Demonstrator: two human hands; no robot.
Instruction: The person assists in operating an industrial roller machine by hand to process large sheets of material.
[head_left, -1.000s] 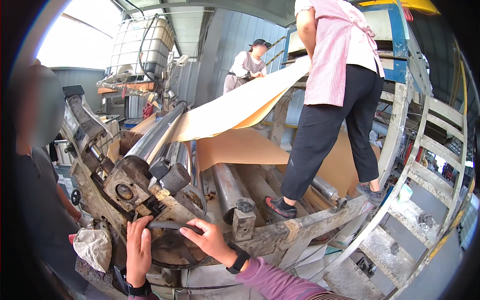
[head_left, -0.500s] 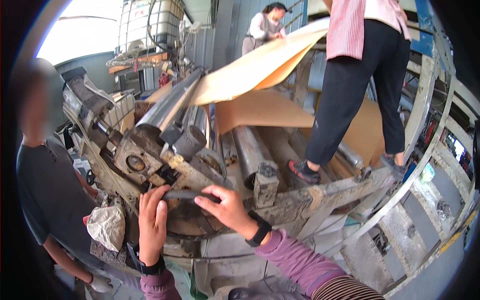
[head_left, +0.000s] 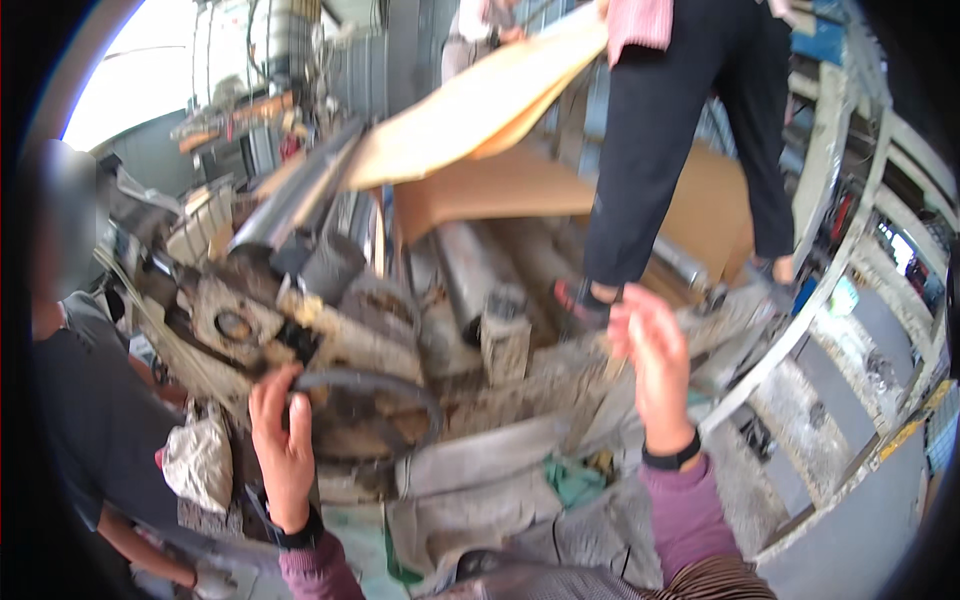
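A dark round handwheel [head_left: 432,405] sits on the near side of a worn roller machine. My left hand [head_left: 282,440] is at the wheel's upper left, its fingers curled over the rim and the thumb on the near side. Away from the wheel, my right hand [head_left: 655,365] is raised in the air with nothing in it, the fingers slightly blurred and loosely spread. Behind the wheel, metal rollers [head_left: 470,265] lie in the frame. A tan sheet [head_left: 470,110] stretches up from the left roller [head_left: 285,215] toward the far right.
A person in dark trousers [head_left: 660,140] stands on the machine frame. Another person in a grey shirt [head_left: 110,400] is close on my left, beside a crumpled off-white cloth [head_left: 198,465]. A third person [head_left: 470,45] is at the back. Curved metal railing [head_left: 830,270] and steps [head_left: 800,400] are on the right.
My right hand has let go of the handwheel and swung up to the right. The left hand stays at the rim. The whole view has shifted somewhat.
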